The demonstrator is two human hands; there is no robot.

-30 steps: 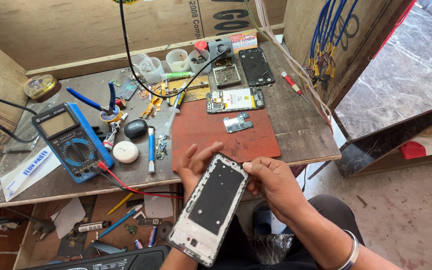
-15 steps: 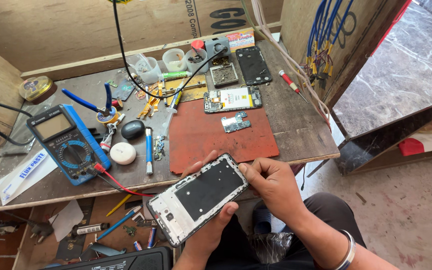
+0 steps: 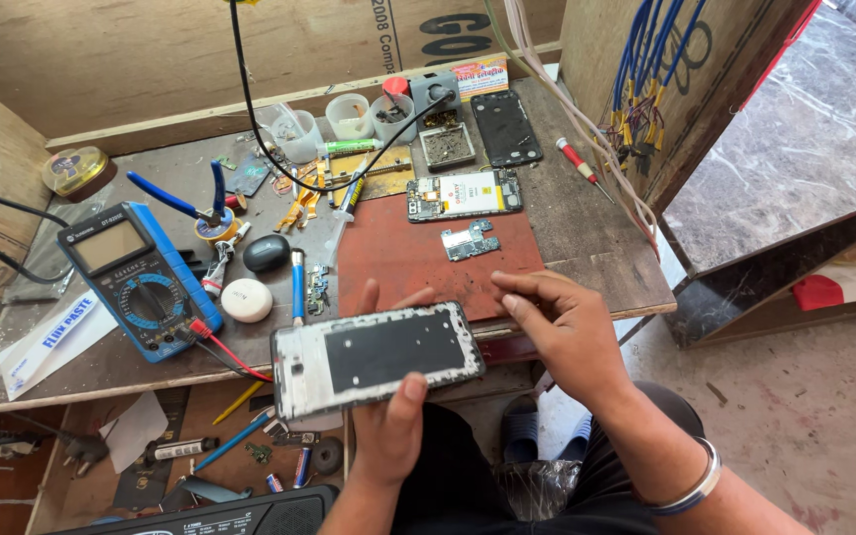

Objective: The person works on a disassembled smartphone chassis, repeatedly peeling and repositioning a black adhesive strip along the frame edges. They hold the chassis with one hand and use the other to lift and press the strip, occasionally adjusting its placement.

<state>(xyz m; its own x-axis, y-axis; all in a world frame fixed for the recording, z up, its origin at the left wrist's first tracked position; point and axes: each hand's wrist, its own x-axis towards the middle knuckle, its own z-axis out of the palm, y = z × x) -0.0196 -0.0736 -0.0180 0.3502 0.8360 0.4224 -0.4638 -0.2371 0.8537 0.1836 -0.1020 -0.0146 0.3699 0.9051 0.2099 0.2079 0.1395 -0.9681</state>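
Workbench [image 3: 587, 238] of worn wood carries a red mat [image 3: 398, 260], a blue multimeter [image 3: 141, 277] and a circuit board [image 3: 464, 195]. Phone frame [image 3: 376, 358] lies level over the bench's near edge, gripped by left hand [image 3: 388, 421], thumb on its lower rim. Right hand [image 3: 569, 332] is loosely open just beside the frame's right end, holding nothing.

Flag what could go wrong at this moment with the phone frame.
The left hand alone holds the phone frame, out past the bench edge; a slip could drop it. The right hand hovers beside the small circuit board on the red mat and might knock it.
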